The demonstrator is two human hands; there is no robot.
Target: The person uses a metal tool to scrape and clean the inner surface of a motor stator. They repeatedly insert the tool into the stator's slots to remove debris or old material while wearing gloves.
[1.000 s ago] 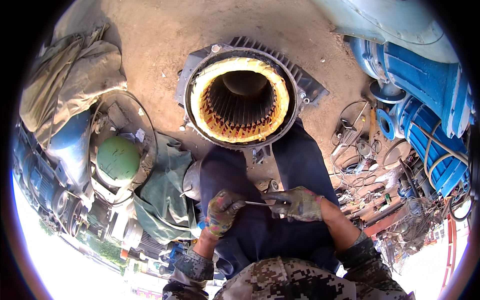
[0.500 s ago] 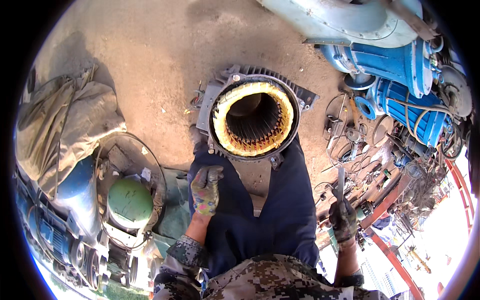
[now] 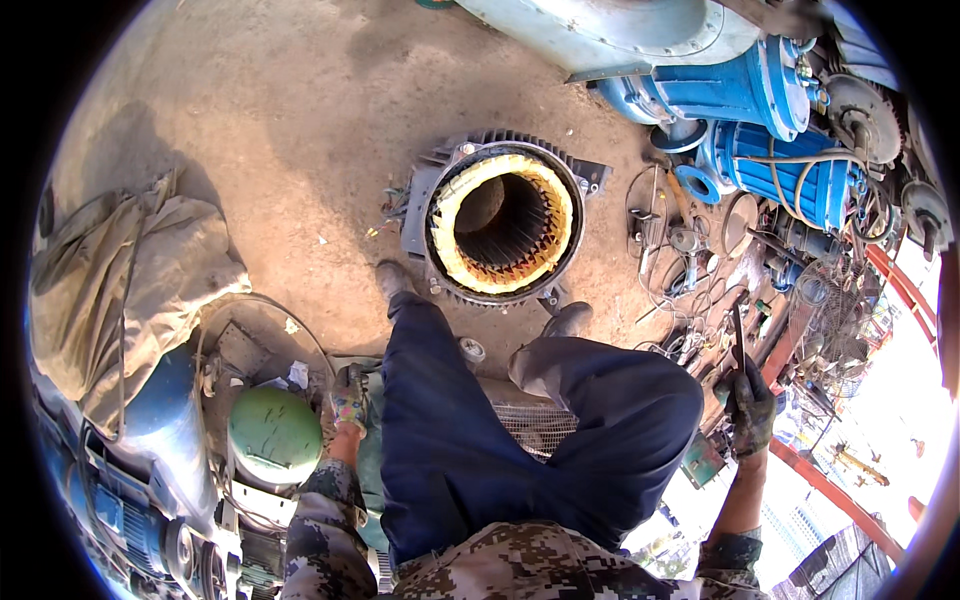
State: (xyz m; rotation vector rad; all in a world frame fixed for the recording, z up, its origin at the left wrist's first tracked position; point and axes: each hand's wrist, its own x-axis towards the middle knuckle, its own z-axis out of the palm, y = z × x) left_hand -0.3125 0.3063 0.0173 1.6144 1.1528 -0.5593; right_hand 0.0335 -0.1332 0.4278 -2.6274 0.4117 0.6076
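Note:
A motor stator (image 3: 575,222) with a finned grey housing stands upright on the ground ahead of my feet. Its round bore faces up, ringed by yellow-white wrapped windings (image 3: 455,250). Far off to the right, my right hand (image 3: 750,408), in a dark soiled glove, is closed around a thin, flat, dark blade-like strip (image 3: 739,330) that points upward. My left hand (image 3: 349,400), in a flowered glove, hangs left of my leg beside a green domed tank (image 3: 275,436). Its fingers are too small and shaded to read. Neither hand touches the stator.
Blue pump casings (image 3: 730,90) and a pale blue housing (image 3: 640,30) lie at the back right. Tangled cables and loose tools (image 3: 690,270) cover the ground below them. A brown tarp (image 3: 150,280) and a blue motor (image 3: 125,525) are on the left. A wire grid (image 3: 535,425) shows between my legs.
My legs, close behind the stator before, are now farther back, with the right knee swung outward. My left hand has moved left and down, my right hand outward with the strip still held.

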